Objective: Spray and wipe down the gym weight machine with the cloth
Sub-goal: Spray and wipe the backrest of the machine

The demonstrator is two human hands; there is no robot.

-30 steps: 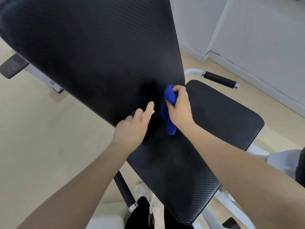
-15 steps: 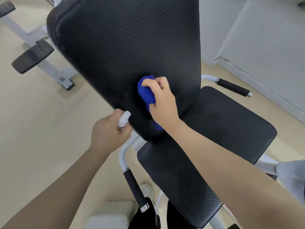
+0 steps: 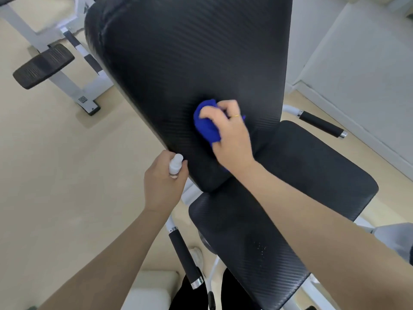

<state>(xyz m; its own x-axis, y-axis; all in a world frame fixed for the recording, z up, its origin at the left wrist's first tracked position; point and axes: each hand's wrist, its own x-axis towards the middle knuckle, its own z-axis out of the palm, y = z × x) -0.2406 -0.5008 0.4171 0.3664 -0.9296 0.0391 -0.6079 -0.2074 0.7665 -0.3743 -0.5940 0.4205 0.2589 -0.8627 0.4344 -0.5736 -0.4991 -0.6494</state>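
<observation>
On the lower part of the black back pad [image 3: 190, 63], above the seat pad [image 3: 301, 186], the right hand [image 3: 232, 139] presses a bunched blue cloth [image 3: 205, 126]. Just beside the pad's edge, the left hand [image 3: 163, 186] is closed around 1 white spray bottle [image 3: 175, 163].

The back pad [image 3: 190, 63] is black padded upholstery with a fine woven, carbon-fibre-like texture and a dull sheen; the seat pad [image 3: 301, 186] just below it has the same covering, with small pale specks near its front edge; the cloth [image 3: 206, 126], pressed against the back pad's lower part, is deep blue, soft and matt; the spray bottle [image 3: 175, 164] beside the back pad's lower left edge looks like smooth white plastic; the handle [image 3: 319, 124] right of the back pad has a matt black grip with a shiny metal end cap on a glossy white painted tube; the foot plate [image 3: 42, 66] left of the back pad is ribbed black; the floor [image 3: 55, 175] looks smooth and pale beige.
</observation>
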